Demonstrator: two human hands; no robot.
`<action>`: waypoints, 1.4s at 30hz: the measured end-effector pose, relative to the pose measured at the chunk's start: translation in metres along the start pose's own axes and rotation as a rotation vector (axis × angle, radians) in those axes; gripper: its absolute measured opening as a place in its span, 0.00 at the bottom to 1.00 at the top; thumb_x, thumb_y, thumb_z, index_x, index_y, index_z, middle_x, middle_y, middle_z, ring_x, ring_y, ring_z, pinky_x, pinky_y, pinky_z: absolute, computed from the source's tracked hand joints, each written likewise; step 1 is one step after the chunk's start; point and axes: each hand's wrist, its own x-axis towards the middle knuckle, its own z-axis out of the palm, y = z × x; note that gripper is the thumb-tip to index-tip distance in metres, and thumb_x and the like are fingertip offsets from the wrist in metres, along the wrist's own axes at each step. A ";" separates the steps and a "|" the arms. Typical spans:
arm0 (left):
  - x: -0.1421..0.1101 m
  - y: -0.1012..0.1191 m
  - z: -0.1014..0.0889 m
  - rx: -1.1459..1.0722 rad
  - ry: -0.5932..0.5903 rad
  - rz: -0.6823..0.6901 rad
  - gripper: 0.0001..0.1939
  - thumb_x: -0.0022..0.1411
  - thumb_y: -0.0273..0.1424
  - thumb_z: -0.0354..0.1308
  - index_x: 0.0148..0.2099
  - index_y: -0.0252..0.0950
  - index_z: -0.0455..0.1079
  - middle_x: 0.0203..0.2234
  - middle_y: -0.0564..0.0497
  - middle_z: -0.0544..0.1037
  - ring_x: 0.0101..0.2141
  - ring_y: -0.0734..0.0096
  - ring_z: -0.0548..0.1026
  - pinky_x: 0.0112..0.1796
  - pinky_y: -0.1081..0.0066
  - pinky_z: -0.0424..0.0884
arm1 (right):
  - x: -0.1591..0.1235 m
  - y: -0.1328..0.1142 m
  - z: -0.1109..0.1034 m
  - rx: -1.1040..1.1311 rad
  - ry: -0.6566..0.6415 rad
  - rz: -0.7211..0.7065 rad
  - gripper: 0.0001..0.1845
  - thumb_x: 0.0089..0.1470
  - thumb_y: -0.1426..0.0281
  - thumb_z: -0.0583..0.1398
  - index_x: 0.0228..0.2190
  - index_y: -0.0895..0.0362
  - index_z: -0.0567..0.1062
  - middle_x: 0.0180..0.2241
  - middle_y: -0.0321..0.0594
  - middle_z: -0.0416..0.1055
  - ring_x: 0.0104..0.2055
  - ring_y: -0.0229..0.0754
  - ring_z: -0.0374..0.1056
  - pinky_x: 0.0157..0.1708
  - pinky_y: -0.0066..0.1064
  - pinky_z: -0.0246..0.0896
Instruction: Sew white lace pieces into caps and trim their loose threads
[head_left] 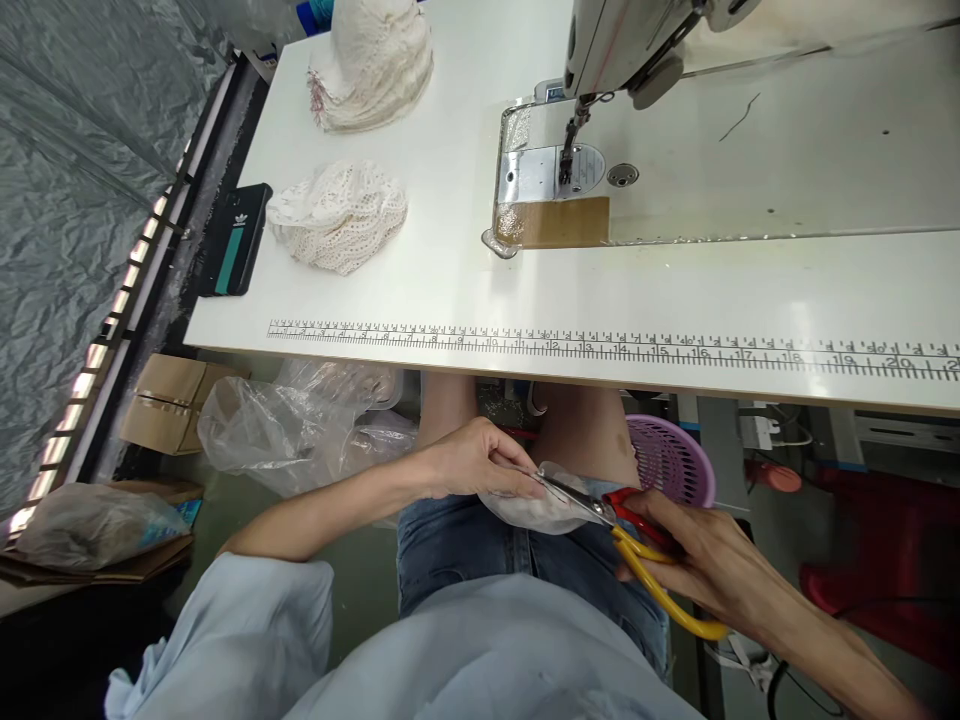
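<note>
Above my lap, my left hand (491,462) pinches a small piece of thin white fabric (551,512) between thumb and fingers. My right hand (690,560) is wrapped round a pair of scissors (641,560) with one red and one yellow handle. The scissor blades point left and lie against the fabric, close to my left fingertips. Whether the blade tips have anything between them is too small to tell. Part of the fabric hangs below my left fingers, over my denim shorts.
A sewing machine (622,45) stands on the white table (450,290), whose front edge carries a printed ruler. Two piles of cream knitted fabric (341,215) and a dark phone (236,240) lie at the left. Below are plastic bags (285,430), a cardboard box (169,400) and a purple basket (671,460).
</note>
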 end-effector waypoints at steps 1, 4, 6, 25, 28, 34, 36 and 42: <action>0.000 -0.001 0.000 -0.011 -0.001 -0.002 0.18 0.42 0.40 0.68 0.33 0.31 0.78 0.23 0.50 0.77 0.22 0.79 0.69 0.25 0.78 0.63 | -0.001 0.001 0.001 0.008 0.008 -0.003 0.18 0.51 0.56 0.60 0.36 0.56 0.65 0.16 0.27 0.61 0.15 0.33 0.55 0.17 0.23 0.48; 0.001 -0.002 0.000 -0.036 -0.001 -0.001 0.18 0.42 0.39 0.68 0.33 0.31 0.78 0.24 0.50 0.78 0.23 0.78 0.70 0.26 0.78 0.64 | -0.003 0.003 0.005 0.005 0.011 -0.004 0.18 0.51 0.55 0.59 0.35 0.56 0.64 0.16 0.26 0.59 0.15 0.32 0.53 0.16 0.23 0.46; 0.000 -0.002 -0.001 -0.031 -0.006 0.004 0.18 0.42 0.39 0.68 0.33 0.31 0.78 0.24 0.50 0.78 0.23 0.78 0.70 0.26 0.78 0.64 | -0.003 0.003 0.005 -0.002 0.004 -0.006 0.17 0.52 0.56 0.58 0.35 0.56 0.64 0.15 0.26 0.58 0.15 0.32 0.52 0.16 0.23 0.46; 0.000 0.003 0.001 0.009 -0.026 -0.011 0.20 0.42 0.41 0.67 0.32 0.28 0.77 0.19 0.53 0.73 0.20 0.81 0.65 0.23 0.79 0.58 | 0.007 -0.002 -0.002 -0.055 -0.008 -0.011 0.18 0.50 0.58 0.60 0.38 0.55 0.63 0.14 0.26 0.60 0.14 0.34 0.53 0.16 0.25 0.46; 0.001 0.003 0.001 0.001 -0.025 -0.004 0.19 0.42 0.41 0.67 0.31 0.29 0.77 0.20 0.53 0.74 0.21 0.81 0.65 0.23 0.79 0.59 | 0.007 -0.001 -0.001 -0.005 -0.017 -0.042 0.15 0.52 0.60 0.59 0.37 0.55 0.63 0.16 0.26 0.61 0.15 0.34 0.54 0.17 0.24 0.47; 0.001 0.003 0.000 -0.003 -0.040 0.015 0.19 0.41 0.41 0.68 0.28 0.28 0.76 0.17 0.54 0.71 0.19 0.82 0.62 0.22 0.79 0.56 | 0.005 0.000 0.004 0.003 -0.011 -0.025 0.15 0.53 0.60 0.58 0.38 0.55 0.62 0.14 0.25 0.58 0.15 0.33 0.51 0.15 0.24 0.47; 0.001 0.004 -0.001 0.008 -0.047 0.027 0.19 0.42 0.41 0.67 0.28 0.28 0.75 0.17 0.54 0.70 0.20 0.82 0.62 0.22 0.78 0.56 | 0.004 0.000 0.005 -0.017 0.030 -0.029 0.18 0.51 0.60 0.60 0.39 0.56 0.63 0.14 0.25 0.57 0.14 0.34 0.49 0.15 0.24 0.45; 0.001 0.005 0.000 0.007 -0.057 0.015 0.19 0.41 0.42 0.68 0.28 0.29 0.75 0.17 0.55 0.69 0.20 0.82 0.62 0.22 0.78 0.56 | 0.006 -0.002 0.001 -0.024 0.038 -0.036 0.19 0.49 0.61 0.61 0.39 0.56 0.64 0.15 0.26 0.60 0.14 0.34 0.50 0.15 0.25 0.44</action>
